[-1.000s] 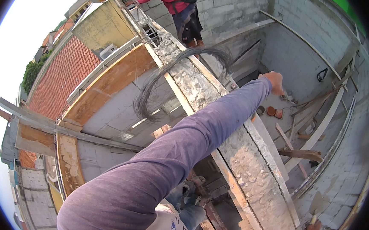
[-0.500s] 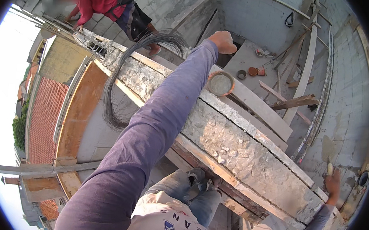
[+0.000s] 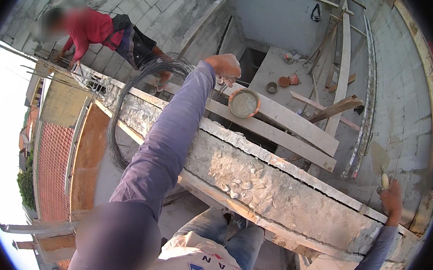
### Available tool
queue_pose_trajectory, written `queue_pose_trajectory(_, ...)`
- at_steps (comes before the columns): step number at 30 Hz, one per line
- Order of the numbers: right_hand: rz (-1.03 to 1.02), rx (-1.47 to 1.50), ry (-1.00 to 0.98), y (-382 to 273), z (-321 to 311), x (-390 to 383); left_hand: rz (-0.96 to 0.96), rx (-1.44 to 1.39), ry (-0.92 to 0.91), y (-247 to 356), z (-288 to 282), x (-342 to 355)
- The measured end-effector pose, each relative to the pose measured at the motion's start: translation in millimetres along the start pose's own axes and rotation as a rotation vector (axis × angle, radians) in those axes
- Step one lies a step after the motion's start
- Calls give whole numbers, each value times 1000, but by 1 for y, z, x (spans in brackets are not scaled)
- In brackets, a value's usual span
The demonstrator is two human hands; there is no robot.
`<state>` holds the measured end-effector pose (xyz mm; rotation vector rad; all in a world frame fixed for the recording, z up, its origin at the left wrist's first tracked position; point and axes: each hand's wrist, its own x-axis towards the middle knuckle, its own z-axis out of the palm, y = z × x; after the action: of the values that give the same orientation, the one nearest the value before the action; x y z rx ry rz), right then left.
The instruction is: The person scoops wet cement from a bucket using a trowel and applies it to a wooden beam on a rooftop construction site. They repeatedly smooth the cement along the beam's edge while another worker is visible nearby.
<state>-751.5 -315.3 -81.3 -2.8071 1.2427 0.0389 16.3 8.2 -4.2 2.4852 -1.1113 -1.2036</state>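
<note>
My left arm stretches forward across the rough concrete beam. At its end my left hand is closed, fingers curled downward, just beyond and left of a round bucket with an orange rim and grey wet mix inside. Whether those fingers grip anything is hidden. Far to the right, my right hand is wrapped round the pale handle of a trowel. Its blade points away from me, close to the grey block wall.
A coil of thin wire hangs over the beam at left. Beyond it a person in a red top bends at the beam's far end. Pale planks lie behind the beam; small pots and loose timber are farther down.
My left hand has come down and left, closer to the bucket, its fingers now curling downward. My right hand still holds the trowel. The whole view has shifted.
</note>
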Motion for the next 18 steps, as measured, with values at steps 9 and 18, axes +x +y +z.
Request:
queue_pose_trajectory(9, -54, 34, 138, 83, 65, 16, 34, -82, 68, -7, 6, 9)
queue_pose_trajectory(18, 145, 65, -158, 8, 8, 30, 32, -19, 95, -6, 7, 16)
